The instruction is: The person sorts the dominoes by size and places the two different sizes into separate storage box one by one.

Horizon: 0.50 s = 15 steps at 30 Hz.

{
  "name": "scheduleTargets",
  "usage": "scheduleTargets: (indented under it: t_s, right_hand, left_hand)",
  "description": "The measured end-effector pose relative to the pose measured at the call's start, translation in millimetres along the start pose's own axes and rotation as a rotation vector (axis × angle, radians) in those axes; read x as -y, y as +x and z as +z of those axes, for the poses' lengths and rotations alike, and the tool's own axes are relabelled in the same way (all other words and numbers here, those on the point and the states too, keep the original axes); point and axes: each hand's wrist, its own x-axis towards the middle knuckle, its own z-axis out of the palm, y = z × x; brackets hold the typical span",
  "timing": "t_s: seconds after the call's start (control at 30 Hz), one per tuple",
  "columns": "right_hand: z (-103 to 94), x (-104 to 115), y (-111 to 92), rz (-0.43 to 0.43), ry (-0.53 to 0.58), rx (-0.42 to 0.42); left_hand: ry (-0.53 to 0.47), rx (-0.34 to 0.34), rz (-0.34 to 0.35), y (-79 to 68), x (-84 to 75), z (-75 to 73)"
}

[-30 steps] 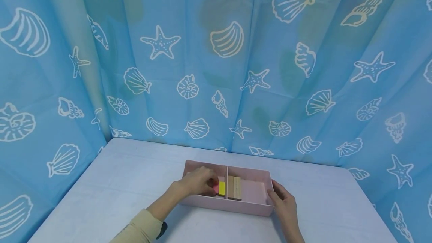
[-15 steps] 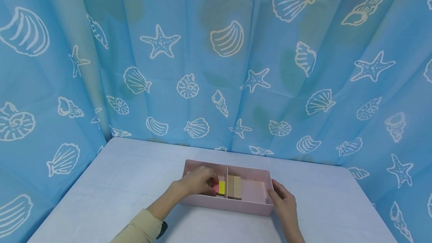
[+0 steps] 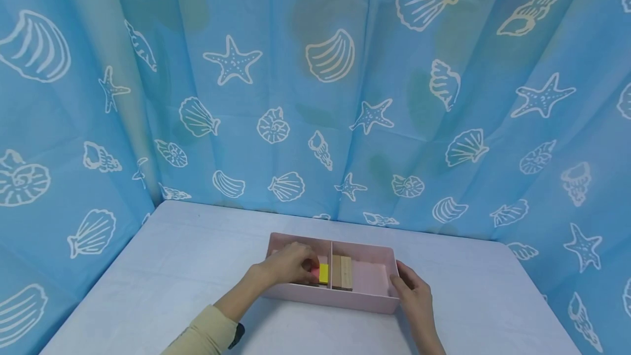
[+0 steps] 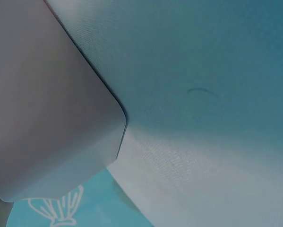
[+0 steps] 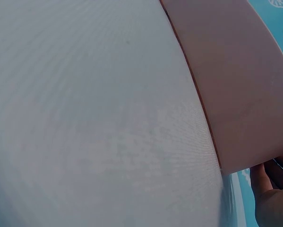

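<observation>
A pink two-compartment box [image 3: 340, 301] sits on the table in the head view. My left hand [image 3: 293, 263] reaches into its left compartment, fingertips curled at a small pink block [image 3: 315, 275] like a sticky-note pad, which they partly cover. Against that lies a yellow pad [image 3: 323, 273], beside the divider [image 3: 331, 264]. My right hand [image 3: 415, 292] grips the box's right end, thumb over the rim and fingers outside. In the right wrist view, its fingers [image 5: 260, 179] touch the box's end wall. The left wrist view shows only the box's outer wall [image 4: 56, 109] and the cloth.
Two flat wooden pieces, one darker brown [image 3: 337, 272] and one paler [image 3: 346, 273], lie side by side right of the divider. A white cloth covers the table [image 3: 197, 256]. Behind hangs a blue curtain [image 3: 296, 125] with shell and starfish prints.
Almost nothing moves. Both hands keep their places at the box, and the head view shifts very slightly.
</observation>
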Motion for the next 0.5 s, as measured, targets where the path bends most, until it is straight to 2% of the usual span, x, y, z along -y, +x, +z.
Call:
scheduleTargets:
  t_s: [0.33, 0.5]
  right_hand:
    - [-0.6, 0.0, -0.7, 0.007, -0.025, -0.004]
    - [-2.6, 1.9, 0.1, 0.011, -0.032, 0.019]
  left_hand:
    - [0.012, -0.011, 0.0, 0.7, -1.3, -0.6]
    - [0.006, -0.059, 0.009, -4.2, -5.5, -6.2]
